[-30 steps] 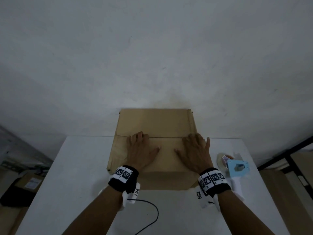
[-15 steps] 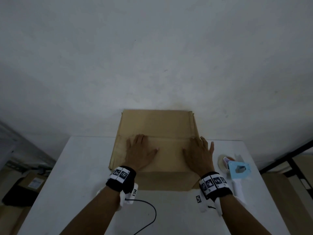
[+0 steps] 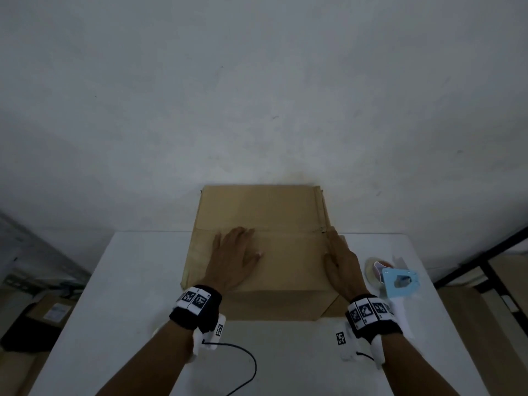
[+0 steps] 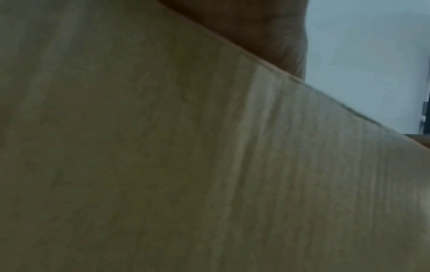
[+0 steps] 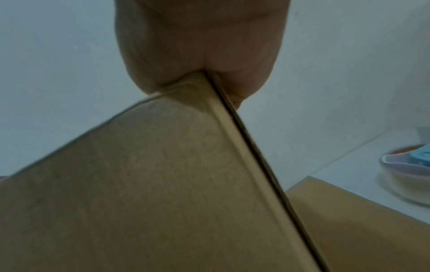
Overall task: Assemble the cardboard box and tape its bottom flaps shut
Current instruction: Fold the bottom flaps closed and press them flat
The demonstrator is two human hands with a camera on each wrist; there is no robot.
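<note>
Here, in the head view, the flattened cardboard box (image 3: 265,247) lies mid-counter (image 3: 137,281), its far flap overhanging the back edge toward the wall at 12 o'clock; bare counter lies at 9 and 6 o'clock. The left hand (image 3: 234,257) lies spread flat on the cardboard. The right hand (image 3: 341,262) holds the box's 3 o'clock edge, just beside the tape dispenser (image 3: 395,280). The left wrist view shows only blurred cardboard (image 4: 186,156) under the palm. In the right wrist view, the right hand (image 5: 202,47) pinches the box's (image 5: 163,174) layered edge, lifted off the layer beneath.
</note>
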